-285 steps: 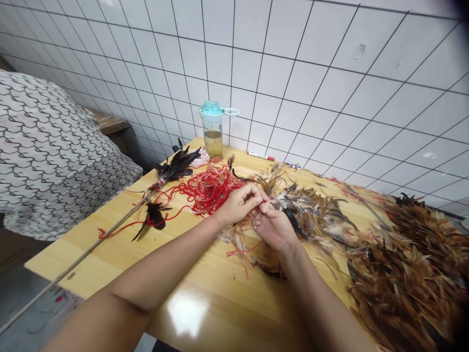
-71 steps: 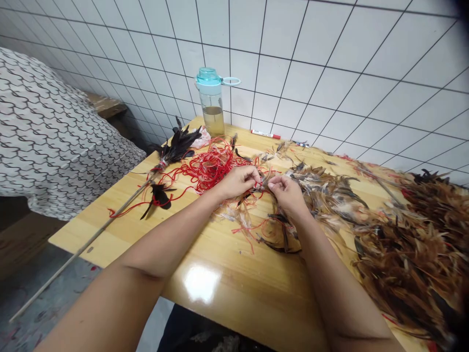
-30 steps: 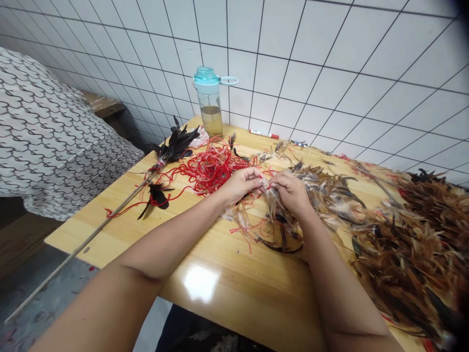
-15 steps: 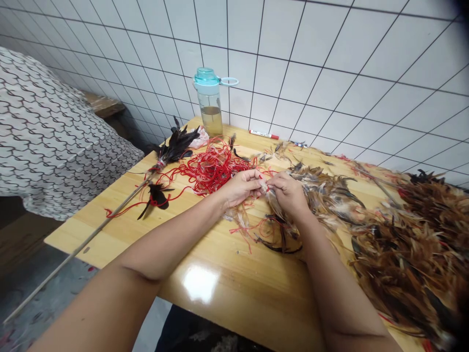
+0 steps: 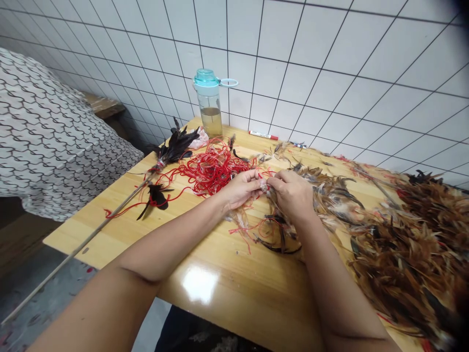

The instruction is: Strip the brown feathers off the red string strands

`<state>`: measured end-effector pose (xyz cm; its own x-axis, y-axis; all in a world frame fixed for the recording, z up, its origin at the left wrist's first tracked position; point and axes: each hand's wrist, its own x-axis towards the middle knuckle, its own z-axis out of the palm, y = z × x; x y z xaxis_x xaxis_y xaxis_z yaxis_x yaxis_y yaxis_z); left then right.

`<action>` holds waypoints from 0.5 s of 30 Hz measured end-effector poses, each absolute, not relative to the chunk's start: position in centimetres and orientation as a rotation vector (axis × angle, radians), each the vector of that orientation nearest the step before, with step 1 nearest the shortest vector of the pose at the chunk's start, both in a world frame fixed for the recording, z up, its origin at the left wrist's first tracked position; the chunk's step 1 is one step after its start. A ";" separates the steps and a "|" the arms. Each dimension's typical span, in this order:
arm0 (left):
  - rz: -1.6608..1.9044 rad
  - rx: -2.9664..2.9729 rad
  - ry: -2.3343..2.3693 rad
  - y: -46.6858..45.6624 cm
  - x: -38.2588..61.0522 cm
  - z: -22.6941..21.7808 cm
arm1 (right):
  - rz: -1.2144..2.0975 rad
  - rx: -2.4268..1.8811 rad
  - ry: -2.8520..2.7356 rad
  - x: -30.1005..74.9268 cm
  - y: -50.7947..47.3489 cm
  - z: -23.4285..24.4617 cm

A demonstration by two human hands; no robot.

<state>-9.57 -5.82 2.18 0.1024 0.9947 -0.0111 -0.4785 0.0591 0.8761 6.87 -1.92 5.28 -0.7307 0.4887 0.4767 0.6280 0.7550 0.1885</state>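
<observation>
Close together over the middle of the table, both hands pinch a small bunch of feathers (image 5: 271, 194) with pale quill ends. My left hand (image 5: 244, 189) is closed, its thumb and forefinger on the quill ends. From the right, my right hand (image 5: 293, 194) is closed on the same bunch and hides part of it. Just beyond my left hand lies a tangled heap of red string (image 5: 210, 168). Brown and grey feathers (image 5: 335, 190) spread out past my right hand. Loose dark feathers and red threads (image 5: 244, 232) lie below the hands.
A thin stick (image 5: 91, 234) topped with black feathers (image 5: 178, 146) sticks out over the left table edge. At the back stand a water bottle (image 5: 211, 110) and a red-capped marker (image 5: 263, 135) near the tiled wall. A large brown feather pile (image 5: 410, 254) covers the right side.
My right hand has turned slightly, its back rising and shifting a little to the right. My left hand stays nearly in place, and both still hold the feather bunch.
</observation>
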 end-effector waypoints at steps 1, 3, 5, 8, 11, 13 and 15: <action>1.319 0.891 0.802 -5.8 -9.5 2.2 | -0.498 -0.855 -2.561 6.9 -2.0 5.5; 1.330 0.987 0.873 -5.9 -9.6 2.2 | -0.521 -0.871 -2.602 6.9 -2.1 5.8; 1.315 1.103 0.970 -5.9 -9.7 2.1 | -0.518 -0.910 -2.654 6.8 -2.3 6.1; 1.255 1.256 1.070 -5.7 -9.8 1.9 | -0.453 -1.026 -2.729 6.9 -2.7 6.2; 1.163 1.367 1.072 -5.3 -9.9 1.4 | -0.310 -1.131 -2.788 7.4 -3.3 5.7; 1.067 1.460 1.034 -5.1 -9.9 1.0 | -0.192 -1.184 -2.803 8.1 -3.9 5.1; 0.958 1.550 1.002 -5.0 -9.8 0.7 | -0.090 -1.237 -2.796 8.7 -4.7 4.3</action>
